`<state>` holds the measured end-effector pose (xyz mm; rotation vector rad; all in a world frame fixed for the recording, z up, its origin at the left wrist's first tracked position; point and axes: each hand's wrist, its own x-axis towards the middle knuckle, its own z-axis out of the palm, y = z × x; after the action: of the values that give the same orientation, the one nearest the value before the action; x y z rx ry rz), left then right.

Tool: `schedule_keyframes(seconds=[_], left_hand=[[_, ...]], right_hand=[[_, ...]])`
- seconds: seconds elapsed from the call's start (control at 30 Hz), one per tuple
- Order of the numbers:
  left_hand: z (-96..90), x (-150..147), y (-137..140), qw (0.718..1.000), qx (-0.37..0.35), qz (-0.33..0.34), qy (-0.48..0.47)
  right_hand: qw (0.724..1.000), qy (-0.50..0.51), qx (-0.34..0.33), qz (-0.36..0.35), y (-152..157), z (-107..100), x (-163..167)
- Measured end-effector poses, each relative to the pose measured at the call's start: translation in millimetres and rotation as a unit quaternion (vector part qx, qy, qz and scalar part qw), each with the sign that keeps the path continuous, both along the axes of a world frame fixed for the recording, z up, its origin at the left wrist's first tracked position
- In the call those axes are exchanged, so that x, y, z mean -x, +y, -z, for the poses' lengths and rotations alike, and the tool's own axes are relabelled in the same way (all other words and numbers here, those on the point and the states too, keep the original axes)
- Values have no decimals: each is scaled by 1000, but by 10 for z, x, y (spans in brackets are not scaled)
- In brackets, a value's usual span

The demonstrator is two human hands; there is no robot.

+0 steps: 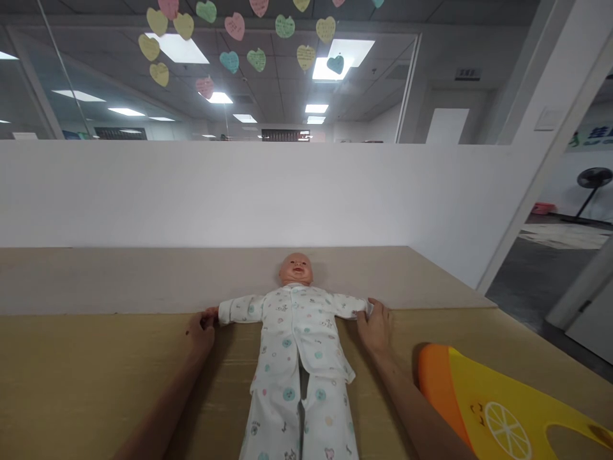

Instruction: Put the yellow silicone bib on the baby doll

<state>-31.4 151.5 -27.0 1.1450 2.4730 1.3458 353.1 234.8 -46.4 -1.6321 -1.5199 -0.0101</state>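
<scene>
Lying flat on its back along the middle of the tan table (96, 383), the baby doll (297, 332) has its head toward the white partition wall (239, 191) and both arms stretched straight out to the sides. It is already dressed in a white printed top and matching trousers, the top closed down the front as far as I can see, though the feet run out of view at the bottom. The person's left hand (201, 331) sits at the end of one sleeve, fingers curled around the doll's small hand, a light closed grip on it. The right hand (375, 326) is at the other cuff, fingers bent and resting on or pinching the fabric there; I cannot tell whether it truly grips or only presses. To my eye the dressing itself looks done, and what remains seems to be straightening the sleeves and cuffs. Just beside the right forearm, apart from the doll, an orange and yellow bib (498, 415) with a lemon slice printed on it lies on the table, not yet on the doll. Overhead, paper hearts (230, 61) are stuck to the glass.
</scene>
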Motion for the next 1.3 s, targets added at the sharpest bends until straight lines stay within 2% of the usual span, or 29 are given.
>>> schedule_keyframes(seconds=[0.33,0.77,1.3], left_hand=[[-19,-5,-47,999,12,-11,-36],[-197,-117,-123,996,-2,-45,-81],[-149,-67,-150,995,-5,-47,-89]], right_hand=[[1000,6,3,2,-8,-16,7],[1000,2,-5,-4,13,15,-4],[1000,4,0,-3,8,11,-2]])
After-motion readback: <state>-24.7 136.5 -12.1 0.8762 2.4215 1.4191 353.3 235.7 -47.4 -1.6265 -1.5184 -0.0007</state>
